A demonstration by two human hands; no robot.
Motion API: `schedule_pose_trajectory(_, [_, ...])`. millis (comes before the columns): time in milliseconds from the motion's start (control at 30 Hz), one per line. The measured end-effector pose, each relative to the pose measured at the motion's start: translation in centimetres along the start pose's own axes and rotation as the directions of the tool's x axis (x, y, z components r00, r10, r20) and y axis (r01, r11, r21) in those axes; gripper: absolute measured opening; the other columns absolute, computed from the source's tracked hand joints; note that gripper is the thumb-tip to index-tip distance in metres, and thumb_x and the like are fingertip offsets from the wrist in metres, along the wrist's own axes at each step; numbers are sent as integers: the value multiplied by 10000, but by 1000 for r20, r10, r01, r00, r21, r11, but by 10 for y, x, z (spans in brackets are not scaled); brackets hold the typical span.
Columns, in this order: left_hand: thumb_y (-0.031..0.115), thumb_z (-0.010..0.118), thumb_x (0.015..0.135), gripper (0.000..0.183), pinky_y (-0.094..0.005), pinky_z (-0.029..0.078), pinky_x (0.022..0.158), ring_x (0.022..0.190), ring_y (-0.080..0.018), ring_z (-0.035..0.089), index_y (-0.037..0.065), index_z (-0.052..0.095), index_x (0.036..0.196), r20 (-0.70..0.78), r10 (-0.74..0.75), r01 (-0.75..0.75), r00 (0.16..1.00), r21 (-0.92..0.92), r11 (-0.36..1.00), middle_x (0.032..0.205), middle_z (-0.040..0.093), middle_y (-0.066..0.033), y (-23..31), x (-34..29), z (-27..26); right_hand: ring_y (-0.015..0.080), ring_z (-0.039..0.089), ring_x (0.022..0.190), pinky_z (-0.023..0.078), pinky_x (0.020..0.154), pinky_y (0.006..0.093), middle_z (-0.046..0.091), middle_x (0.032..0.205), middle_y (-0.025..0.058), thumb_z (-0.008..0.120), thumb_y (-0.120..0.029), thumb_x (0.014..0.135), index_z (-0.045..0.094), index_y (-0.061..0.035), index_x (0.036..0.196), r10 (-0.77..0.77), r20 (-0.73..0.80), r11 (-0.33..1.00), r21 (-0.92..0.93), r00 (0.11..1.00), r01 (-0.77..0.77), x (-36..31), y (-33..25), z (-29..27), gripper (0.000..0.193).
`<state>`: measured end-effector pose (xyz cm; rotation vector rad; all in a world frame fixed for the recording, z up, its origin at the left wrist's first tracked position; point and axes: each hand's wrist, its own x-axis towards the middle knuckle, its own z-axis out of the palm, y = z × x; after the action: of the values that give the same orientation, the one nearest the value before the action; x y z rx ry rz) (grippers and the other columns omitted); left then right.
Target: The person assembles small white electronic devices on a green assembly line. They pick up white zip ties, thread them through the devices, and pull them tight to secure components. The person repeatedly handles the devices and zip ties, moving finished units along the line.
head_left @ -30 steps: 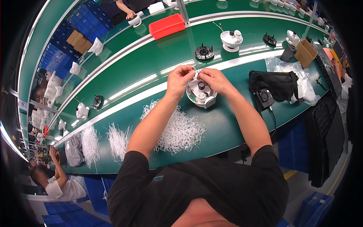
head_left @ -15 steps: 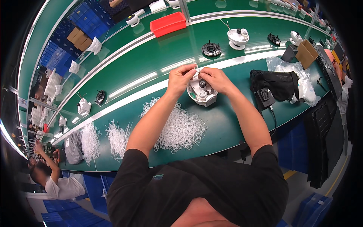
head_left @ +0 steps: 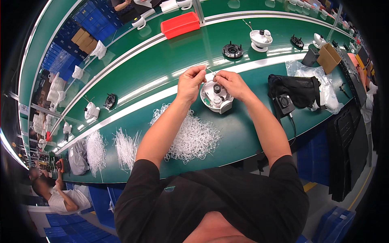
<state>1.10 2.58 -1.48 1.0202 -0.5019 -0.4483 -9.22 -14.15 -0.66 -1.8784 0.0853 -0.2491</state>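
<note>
I can see a person in a black T-shirt (head_left: 210, 190) with both hands up over a green worktop (head_left: 239, 135). A thin white bendy strand (head_left: 210, 71) is between the hands. It is long and skinny, and it slants: one end points up and to the left, and the other goes down to the right hand (head_left: 231, 84). The right thumb and finger are pinched together on that lower end. The left hand (head_left: 189, 84) has its thumb and finger close to the upper end, but I can't tell if they are squeezing it.

Just under the fingers is a round white plastic bowl-like part with a short black knob inside (head_left: 216, 99). It is on the worktop, and its open side faces up. Its blocky lump points back at the person and a little to the right. The strand is by its far rim, and the bowl sits between the two forearms, nearer the right one.

Beside the left forearm is a big heap of white looped strands (head_left: 192, 139). Past that arm, more to the left, is a small bunch of straight white strands (head_left: 126, 148). A floppy black bag (head_left: 293, 91) lies off to the right. Past the worktop's pale edge, a black round spoked disc (head_left: 232, 50) lies flat.
</note>
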Motion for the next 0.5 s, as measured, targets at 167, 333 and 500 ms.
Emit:
schedule_pose_trajectory(167, [68, 739, 881, 215, -259, 514, 693, 766, -115, 608, -12, 700, 1076, 13, -14, 11, 1000, 250, 968, 944, 702, -53, 2, 0, 3, 146, 607, 708, 489, 661, 317, 654, 768, 71, 561, -215, 950, 681, -12, 974, -20, 25, 999, -27, 999, 21, 1, 3, 1, 237])
schedule_pose_trajectory(333, [60, 738, 879, 212, -259, 511, 688, 768, -116, 604, -20, 702, 1072, -4, -22, 22, 1000, 313, 949, 973, 708, -66, 2, -1, 6, 144, 606, 705, 491, 661, 317, 655, 770, 72, 559, -214, 951, 680, -10, 977, -16, 42, 999, -28, 999, 17, 2, 7, -1, 239])
schedule_pose_trajectory(500, [52, 733, 881, 198, -266, 509, 687, 769, -120, 601, -20, 701, 1062, 19, 39, -40, 999, 113, 993, 983, 705, -75, -4, 1, -3, 142, 606, 704, 493, 663, 314, 656, 769, 70, 559, -211, 948, 679, -7, 975, -14, 5, 1000, 7, 1000, 14, 0, 1, 0, 238])
